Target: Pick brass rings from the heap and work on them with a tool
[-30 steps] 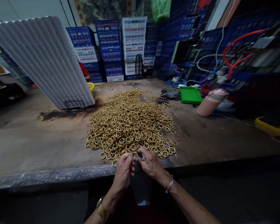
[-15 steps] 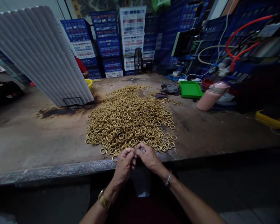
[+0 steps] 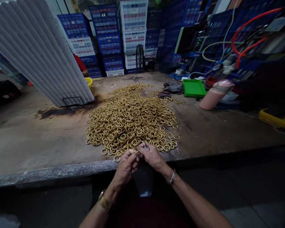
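Note:
A large heap of brass-coloured rings (image 3: 130,120) lies on the worktable (image 3: 49,142). At its near edge my two hands meet, fingertips almost touching. My left hand (image 3: 126,166), a gold watch on its wrist, pinches a small brass-coloured ring (image 3: 137,153), most of it hidden by the fingers. My right hand (image 3: 153,158), with a silver bangle at the wrist, is closed at the same ring; a small greyish thing (image 3: 146,147) shows between its thumb and fingers, its kind unclear. One loose ring (image 3: 117,158) rests just beyond my left hand.
A leaning stack of corrugated white sheets (image 3: 42,53) stands at left in a wire stand. At right are a green tray (image 3: 194,88), dark cloths (image 3: 173,88) and a pink bottle (image 3: 213,97). Blue and white crates (image 3: 109,47) line the back. A person's red sleeve (image 3: 79,63) shows behind the sheets.
The view has tipped slightly, so the scene sits a little higher. My hands stay together at the heap's near edge, with only small finger movements.

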A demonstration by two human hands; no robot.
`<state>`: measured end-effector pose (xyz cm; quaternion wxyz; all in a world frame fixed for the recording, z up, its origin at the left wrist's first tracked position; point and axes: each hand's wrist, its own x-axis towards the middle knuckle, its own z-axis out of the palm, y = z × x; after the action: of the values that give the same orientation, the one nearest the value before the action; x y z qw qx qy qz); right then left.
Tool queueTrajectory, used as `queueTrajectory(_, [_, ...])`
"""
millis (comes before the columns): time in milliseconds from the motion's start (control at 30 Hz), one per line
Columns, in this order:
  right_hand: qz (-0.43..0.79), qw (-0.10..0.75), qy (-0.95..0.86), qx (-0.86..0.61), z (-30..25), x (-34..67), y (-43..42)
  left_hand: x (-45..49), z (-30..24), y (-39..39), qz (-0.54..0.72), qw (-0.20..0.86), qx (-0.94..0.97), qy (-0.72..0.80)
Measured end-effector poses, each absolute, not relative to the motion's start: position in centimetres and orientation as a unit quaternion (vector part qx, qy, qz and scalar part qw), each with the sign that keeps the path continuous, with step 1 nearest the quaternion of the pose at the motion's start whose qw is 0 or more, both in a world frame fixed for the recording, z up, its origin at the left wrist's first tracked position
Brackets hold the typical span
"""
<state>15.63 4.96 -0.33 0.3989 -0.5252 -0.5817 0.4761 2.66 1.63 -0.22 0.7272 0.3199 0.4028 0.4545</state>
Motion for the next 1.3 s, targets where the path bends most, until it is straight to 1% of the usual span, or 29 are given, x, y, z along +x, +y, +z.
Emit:
queueTrajectory(67, [0.436, 0.398, -0.597, -0.543, -0.6, 15.7, 5.0, 2.6, -0.3, 1.6, 0.460, 0.734, 0.307, 0.393])
queueTrajectory(133, [0.368, 0.391, -0.636, -0.554, -0.9, 15.8, 4.8, 2.6, -0.4, 1.6, 0.469, 0.731, 0.306, 0.390])
queueTrajectory(200, [0.318, 0.364, -0.691, -0.537, -1.2, 15.9, 4.5, 2.6, -0.5, 1.6, 0.476, 0.723, 0.313, 0.390])
queueTrajectory(333, [0.266, 0.290, -0.768, -0.506, -1.4, 16.0, 3.6, 2.6, -0.6, 1.5, 0.484, 0.706, 0.332, 0.396])
queueTrajectory(433, [0.245, 0.265, -0.784, -0.505, -1.2, 16.0, 3.4, 2.6, -0.7, 1.5, 0.483, 0.694, 0.349, 0.404])
queueTrajectory(567, [0.247, 0.242, -0.793, -0.501, -0.9, 16.0, 3.6, 2.5, -0.7, 1.4, 0.478, 0.686, 0.362, 0.414])
queueTrajectory(667, [0.248, 0.214, -0.794, -0.513, -1.1, 16.4, 4.0, 2.5, -0.1, 1.0, 0.478, 0.692, 0.360, 0.403])
queueTrajectory(733, [0.228, 0.198, -0.789, -0.535, -1.3, 16.7, 4.2, 2.4, 0.7, 0.6, 0.477, 0.708, 0.343, 0.391])
queueTrajectory(867, [0.164, 0.217, -0.773, -0.573, -1.6, 16.9, 4.8, 2.1, 2.0, 0.4, 0.483, 0.742, 0.287, 0.366])
queueTrajectory(1033, [0.121, 0.247, -0.745, -0.609, -1.1, 16.0, 5.7, 1.7, 1.1, 0.8, 0.505, 0.755, 0.219, 0.356])
queueTrajectory(1300, [0.101, 0.211, -0.762, -0.603, -0.6, 14.1, 6.9, 1.0, 0.2, 1.1, 0.489, 0.796, 0.120, 0.334])
